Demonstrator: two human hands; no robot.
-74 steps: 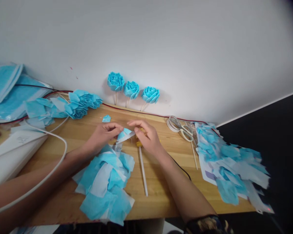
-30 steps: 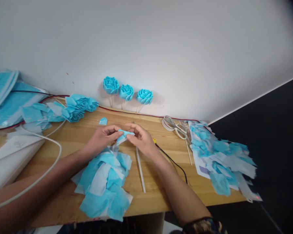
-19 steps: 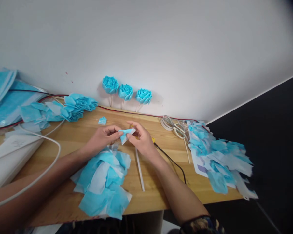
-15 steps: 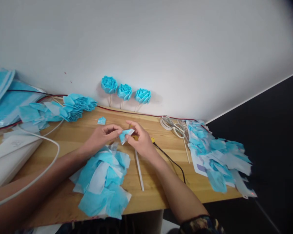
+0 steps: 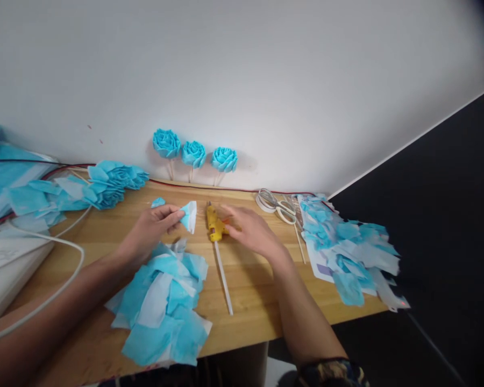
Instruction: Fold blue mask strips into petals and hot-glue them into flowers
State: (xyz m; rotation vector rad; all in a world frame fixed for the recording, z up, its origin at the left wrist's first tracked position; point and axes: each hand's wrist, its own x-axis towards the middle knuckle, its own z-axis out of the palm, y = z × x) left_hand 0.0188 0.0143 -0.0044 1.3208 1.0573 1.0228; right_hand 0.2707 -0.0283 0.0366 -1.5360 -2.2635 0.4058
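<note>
Folded piece [image 5: 190, 216] pinched at 1 end in left hand [image 5: 154, 227], probably to leave its wide edge free. Glue gun [image 5: 214, 224] lies between the hands, likely for easy reach. Right hand [image 5: 253, 230] apart, fingers loosely spread beside glue gun, contact unclear. Scraps [image 5: 157, 303] in foreground; 3 roses [image 5: 193, 154] behind.

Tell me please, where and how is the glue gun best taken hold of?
Probably by the handle, from the right: the glue gun lies on the table, nozzle toward the wall, handle side toward the right hand, which partly hides it.
</note>
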